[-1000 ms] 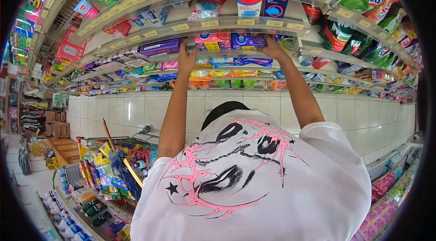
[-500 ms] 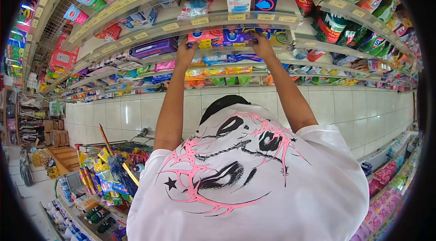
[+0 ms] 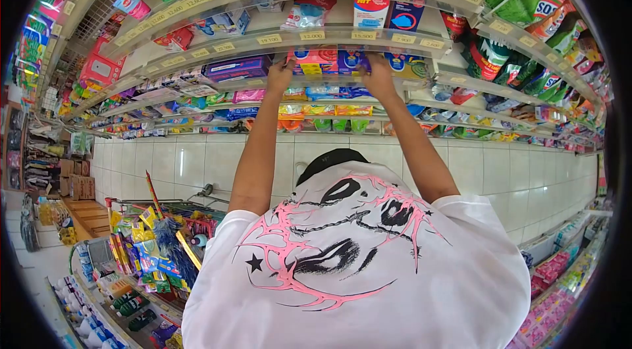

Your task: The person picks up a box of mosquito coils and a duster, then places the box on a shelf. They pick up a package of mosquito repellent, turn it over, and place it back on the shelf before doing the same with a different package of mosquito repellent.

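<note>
Both arms reach forward into a middle shelf. My left hand [image 3: 280, 75] is at the left end of a pink-red box [image 3: 315, 57], fingers curled at its edge. My right hand [image 3: 377, 75] is closed around the right side of a blue box [image 3: 348, 60] with a round design. The two boxes sit side by side between my hands, under the shelf's price strip. Yellow and purple packs [image 3: 317, 69] show below the pink-red box. My fingertips are partly hidden by the shelf edge and boxes.
A long purple box [image 3: 237, 68] lies left of my left hand. More blue boxes [image 3: 403, 63] stand to the right. HIT boxes [image 3: 372, 9] are on the shelf above. Behind me at left is a trolley with packs and a blue duster [image 3: 172, 247]. Green pouches [image 3: 488, 53] fill the right shelves.
The view has shifted, so the shelves appear farther right and slightly lower. My hands are a little closer together, still at the boxes.
</note>
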A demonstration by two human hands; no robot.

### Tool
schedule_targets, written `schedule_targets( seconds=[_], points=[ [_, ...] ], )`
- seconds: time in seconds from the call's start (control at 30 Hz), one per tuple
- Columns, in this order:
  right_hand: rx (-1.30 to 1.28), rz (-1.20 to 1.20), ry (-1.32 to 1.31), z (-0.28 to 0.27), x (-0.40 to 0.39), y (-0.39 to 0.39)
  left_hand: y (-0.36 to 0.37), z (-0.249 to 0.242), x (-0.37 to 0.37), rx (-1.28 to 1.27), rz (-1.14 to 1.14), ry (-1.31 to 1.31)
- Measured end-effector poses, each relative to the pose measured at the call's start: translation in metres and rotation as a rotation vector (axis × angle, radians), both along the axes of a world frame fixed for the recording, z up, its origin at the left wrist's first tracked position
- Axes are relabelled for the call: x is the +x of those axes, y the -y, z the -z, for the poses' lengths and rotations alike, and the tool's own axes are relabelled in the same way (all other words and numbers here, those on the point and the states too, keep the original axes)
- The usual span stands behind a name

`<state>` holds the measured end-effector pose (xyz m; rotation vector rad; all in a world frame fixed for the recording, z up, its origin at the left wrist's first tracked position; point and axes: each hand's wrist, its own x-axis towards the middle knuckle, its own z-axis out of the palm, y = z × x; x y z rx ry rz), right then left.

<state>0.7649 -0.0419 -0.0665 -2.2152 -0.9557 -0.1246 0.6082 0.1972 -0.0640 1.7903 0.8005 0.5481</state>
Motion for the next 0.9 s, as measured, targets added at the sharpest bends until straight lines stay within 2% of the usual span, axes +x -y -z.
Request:
schedule_targets(
  seconds=[0.07,0.1,0.17,0.23,0.3,0.37,0.4,0.43,0.47,0.5,0.53,0.57,0.6,0.63,0.67,0.7,0.73,0.77,0.83,0.87,0.9],
  points=[
    [0.253,-0.171,-0.098,-0.006,-0.017,-0.025,0.002,0.004,-0.002,0.029,-0.002,0.004],
    [0.261,-0.185,-0.086,-0.016,-0.025,-0.03,0.001,0.006,-0.002,0.057,0.0,0.006],
    [0.109,-0.228,-0.319,-0.039,-0.037,-0.041,0.005,0.009,-0.001,0.076,-0.029,0.05],
    [0.148,-0.271,-0.182,-0.018,-0.028,-0.053,0.011,0.007,-0.002,0.069,-0.049,0.11],
    [0.096,-0.224,-0.299,-0.011,-0.017,-0.057,0.007,0.017,0.0,0.052,-0.042,0.117],
    [0.11,-0.26,-0.296,-0.02,-0.019,-0.052,-0.001,0.031,0.003,0.033,-0.014,0.103],
    [0.239,-0.309,-0.273,0.018,-0.001,-0.056,0.001,0.03,0.002,0.023,-0.004,0.112],
    [0.197,-0.259,-0.193,0.013,-0.004,-0.053,0.01,0.007,0.001,-0.037,-0.082,-0.124],
    [0.102,-0.238,-0.191,0.01,-0.002,-0.052,0.01,0.016,0.004,-0.016,-0.065,-0.004],
    [0.069,-0.252,-0.358,0.007,0.0,-0.052,0.009,0.047,0.017,-0.081,-0.113,0.195],
    [-0.045,-0.189,-0.342,-0.005,-0.006,-0.053,0.006,0.051,0.02,0.102,-0.116,-0.002],
    [0.172,-0.318,-0.314,-0.003,-0.012,-0.051,0.018,0.037,0.01,0.011,-0.13,0.134],
    [-0.013,-0.182,-0.102,-0.015,-0.025,-0.045,0.026,0.025,-0.003,0.034,-0.142,0.169],
    [0.139,-0.202,0.031,-0.015,-0.035,-0.041,0.041,0.019,-0.024,0.089,-0.253,0.28],
    [0.152,-0.235,0.078,-0.018,-0.044,-0.033,0.052,0.016,-0.041,0.157,-0.348,0.392],
    [0.175,-0.254,0.127,-0.021,-0.054,-0.027,0.055,0.021,-0.072,0.12,-0.221,0.31],
    [0.166,-0.337,-0.042,-0.013,-0.064,-0.021,0.062,0.027,-0.113,0.086,-0.073,0.227],
    [0.151,-0.403,-0.213,-0.001,-0.078,-0.02,0.066,0.043,-0.152,0.009,-0.027,0.171],
    [-0.045,-0.511,-0.243,0.015,-0.115,-0.037,0.074,0.063,-0.244,-0.218,0.056,0.044],
    [-0.019,-0.622,-0.246,0.014,-0.149,-0.049,0.096,0.048,-0.297,-0.278,-0.092,0.187],
    [0.011,-0.738,-0.248,0.013,-0.191,-0.072,0.105,0.084,-0.329,-0.294,-0.295,0.031]
  ],
)
